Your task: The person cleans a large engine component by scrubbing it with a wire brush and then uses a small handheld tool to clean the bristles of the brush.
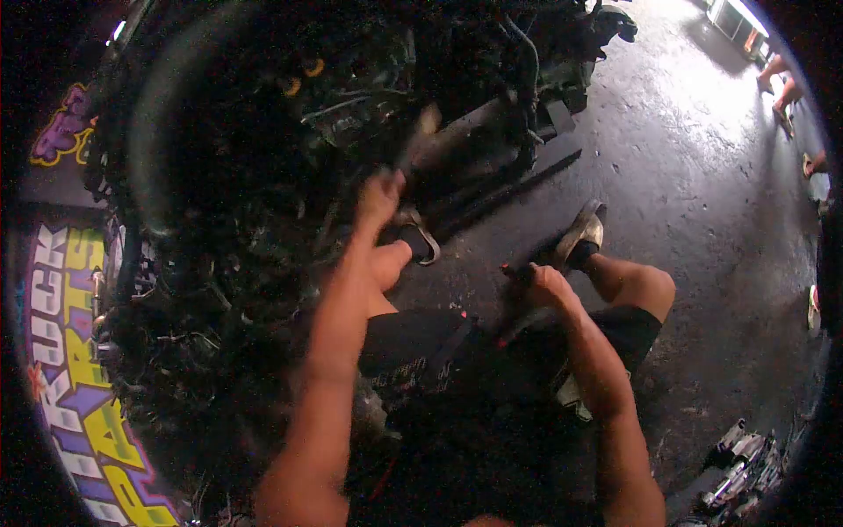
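My left hand (379,200) reaches forward to the dark engine and chassis parts (351,97). Its fingers are closed round a slim tool, smeared by motion, with a tan end (428,119); I cannot make out its kind. Above my lap, my right hand (548,286) is closed on a dark tool (511,274) with small reddish spots. Shadow hides most of that tool's shape. My two shoes rest on the floor, the left shoe (425,237) close to the parts and the right shoe (583,230) farther out.
A large heap of dark vehicle parts fills the left side. Painted lettering (66,334) runs along the far left. Metal parts (742,465) lie at lower right on the dark floor (694,220). Other people's legs (780,92) show at the right edge, near a bright light (742,18).
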### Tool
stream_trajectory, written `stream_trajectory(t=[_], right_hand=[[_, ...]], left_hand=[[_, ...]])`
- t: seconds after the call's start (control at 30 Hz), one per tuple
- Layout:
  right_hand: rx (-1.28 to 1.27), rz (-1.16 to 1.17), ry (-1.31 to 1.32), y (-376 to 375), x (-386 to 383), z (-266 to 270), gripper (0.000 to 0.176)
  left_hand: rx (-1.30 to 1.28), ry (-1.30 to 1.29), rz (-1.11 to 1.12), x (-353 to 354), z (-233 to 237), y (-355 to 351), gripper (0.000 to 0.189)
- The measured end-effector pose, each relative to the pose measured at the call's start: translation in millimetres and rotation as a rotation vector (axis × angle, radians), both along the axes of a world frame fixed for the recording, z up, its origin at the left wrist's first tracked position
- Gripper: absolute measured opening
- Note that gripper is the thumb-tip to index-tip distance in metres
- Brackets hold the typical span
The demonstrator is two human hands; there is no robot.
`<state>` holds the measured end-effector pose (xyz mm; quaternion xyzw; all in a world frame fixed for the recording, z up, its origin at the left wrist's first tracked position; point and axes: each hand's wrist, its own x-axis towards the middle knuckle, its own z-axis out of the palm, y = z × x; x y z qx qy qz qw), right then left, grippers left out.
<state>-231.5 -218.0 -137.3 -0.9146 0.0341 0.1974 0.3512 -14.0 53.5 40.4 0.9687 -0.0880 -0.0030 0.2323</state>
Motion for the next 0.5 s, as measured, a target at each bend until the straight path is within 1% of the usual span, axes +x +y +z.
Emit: stream_trajectory(t=[0.03, 0.07, 0.1, 0.13, 0.17, 0.2, 0.23, 0.27, 0.3, 0.37, 0.4, 0.43, 0.47, 0.5], right_hand=[[0.021, 0.029, -0.031, 0.0, 0.9, -7.1, 0.049], [0.043, 0.063, -0.061, 0.1, 1.9, -15.2, 0.051], [0.039, 0.064, -0.069, -1.9, 2.8, -24.8, 0.051], [-0.001, 0.051, -0.105, -4.5, 1.9, -36.6, 0.051], [-0.033, 0.036, -0.131, -0.9, -1.7, -44.5, 0.05], [-0.018, 0.039, -0.108, 4.5, -7.6, -34.2, 0.05], [-0.016, 0.043, -0.019, 5.4, -6.6, -3.9, 0.047], [-0.024, 0.043, 0.052, 4.2, 0.1, 13.9, 0.045], [-0.024, 0.048, 0.052, 4.3, 1.0, 11.8, 0.045], [0.045, 0.073, -0.011, 3.8, 1.5, 0.2, 0.04], [0.047, 0.075, -0.014, 4.6, 2.4, -10.0, 0.04], [0.008, 0.043, -0.025, 6.2, 2.9, -23.3, 0.039], [-0.031, 0.011, -0.036, 8.2, 3.5, -30.1, 0.038], [-0.029, 0.015, -0.036, 8.5, 4.2, -25.6, 0.038]], left_hand=[[-0.092, 0.296, -0.016, -17.4, -28.2, 5.0, 0.04], [-0.072, 0.114, 0.068, -60.4, -50.3, 1.2, 0.035], [-0.055, 0.162, 0.004, -58.5, -104.8, 22.2, 0.033], [-0.074, 0.278, -0.167, -59.4, -121.3, 30.0, 0.034], [-0.177, 0.295, -0.118, -67.9, -119.3, 21.5, 0.032], [-0.21, 0.064, -0.196, -67.2, -117.7, 14.9, 0.032], [-0.245, -0.169, -0.264, -60.1, -113.3, 7.3, 0.032], [-0.344, -0.018, -0.119, -49.2, -96.9, -4.6, 0.033], [-0.44, 0.131, 0.023, -39.4, -70.4, -17.8, 0.034], [-0.247, 0.012, 0.06, -29.4, 26.5, -44.9, 0.04], [-0.213, -0.116, 0.094, -22.1, 55.0, -53.9, 0.042], [-0.179, -0.244, 0.127, -11.2, 70.0, -58.2, 0.043], [-0.112, -0.41, 0.132, 15.5, 63.1, -50.5, 0.045], [-0.044, -0.574, 0.138, 39.9, 49.0, -37.6, 0.047]])
